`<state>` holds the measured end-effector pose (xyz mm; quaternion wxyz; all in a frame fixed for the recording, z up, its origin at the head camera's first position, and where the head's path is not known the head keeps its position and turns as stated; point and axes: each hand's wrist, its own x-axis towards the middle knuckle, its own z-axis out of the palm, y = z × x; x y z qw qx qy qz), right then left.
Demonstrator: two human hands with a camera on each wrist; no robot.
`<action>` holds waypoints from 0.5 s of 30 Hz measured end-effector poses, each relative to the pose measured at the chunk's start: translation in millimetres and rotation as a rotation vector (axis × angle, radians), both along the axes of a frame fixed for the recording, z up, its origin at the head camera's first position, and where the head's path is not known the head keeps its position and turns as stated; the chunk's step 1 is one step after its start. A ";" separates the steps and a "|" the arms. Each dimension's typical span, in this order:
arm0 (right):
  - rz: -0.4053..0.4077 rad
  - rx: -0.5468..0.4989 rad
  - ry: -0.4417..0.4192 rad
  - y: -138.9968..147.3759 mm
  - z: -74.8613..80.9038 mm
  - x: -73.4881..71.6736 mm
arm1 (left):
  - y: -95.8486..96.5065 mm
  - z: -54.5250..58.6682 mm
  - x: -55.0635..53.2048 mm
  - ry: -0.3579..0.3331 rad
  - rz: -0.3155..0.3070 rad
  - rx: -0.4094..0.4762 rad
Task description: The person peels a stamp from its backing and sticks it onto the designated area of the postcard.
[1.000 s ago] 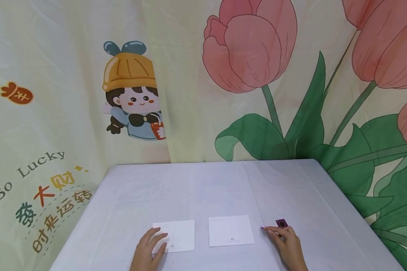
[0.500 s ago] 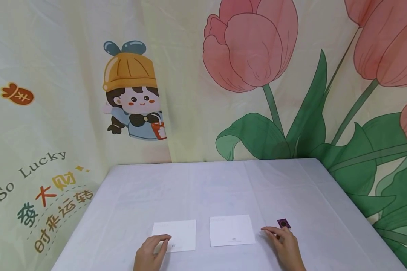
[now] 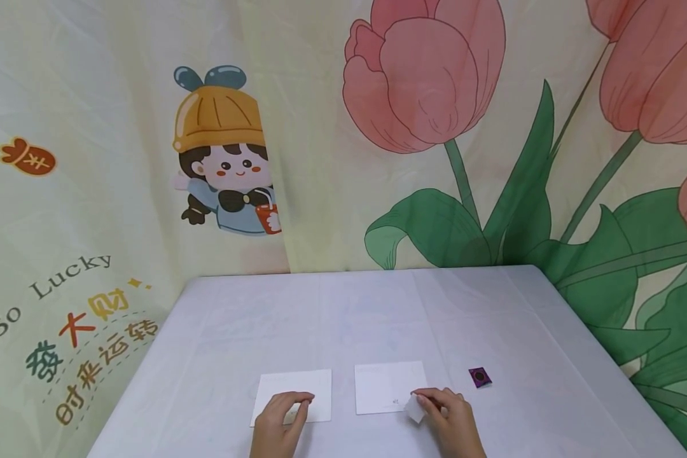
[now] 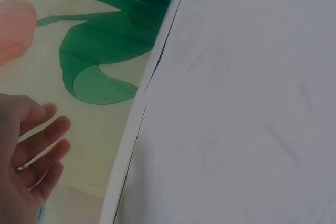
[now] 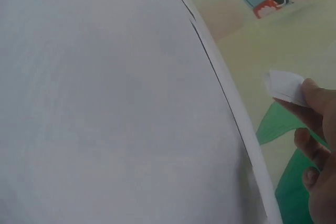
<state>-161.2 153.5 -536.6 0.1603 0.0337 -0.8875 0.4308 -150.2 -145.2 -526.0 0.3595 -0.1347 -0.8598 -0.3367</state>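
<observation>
My right hand pinches a small white paper-like square between thumb and fingertips, over the lower right corner of the right white card. In the right wrist view, the white square juts out from the thumb and looks thin, with a layered edge. My left hand hovers at the left white card, covering its lower part. Its fingers are loosely bent, thumb near the index finger, and the left wrist view shows nothing held in the left hand.
A small purple square with a dark round mark lies to the right of the cards. A white cloth covers the table. Behind its back edge hangs a printed curtain with tulips and a cartoon figure.
My right hand has moved left from beside the purple square to the right card, turning the held piece so white shows. My left hand has lifted its spread fingers and shifted right.
</observation>
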 end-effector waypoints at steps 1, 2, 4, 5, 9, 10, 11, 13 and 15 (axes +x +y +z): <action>0.015 -0.001 0.004 -3.7 2.2 1.1 | 2.2 1.5 0.5 -0.013 0.001 0.003; 0.028 -0.001 0.002 -7.1 4.3 2.2 | 4.5 2.9 1.1 -0.022 -0.002 0.005; 0.051 -0.007 -0.009 -12.9 8.4 4.4 | 9.0 5.6 2.2 -0.037 -0.011 0.011; 0.062 -0.015 -0.009 -15.5 10.2 5.4 | 11.4 6.7 2.5 -0.046 -0.019 0.017; 0.100 -0.050 0.042 -22.3 17.7 9.2 | 23.4 12.7 2.4 -0.072 -0.091 0.069; 0.111 -0.059 0.063 -23.6 19.9 9.8 | 26.4 14.3 2.2 -0.080 -0.117 0.083; 0.120 -0.075 0.077 -25.1 22.7 10.4 | 29.5 16.1 2.3 -0.095 -0.143 0.098; 0.137 -0.097 0.087 -28.4 29.6 11.7 | 35.1 20.4 3.4 -0.124 -0.197 0.123; 0.151 -0.118 0.097 -32.8 37.0 13.3 | 39.6 24.7 5.7 -0.177 -0.241 0.136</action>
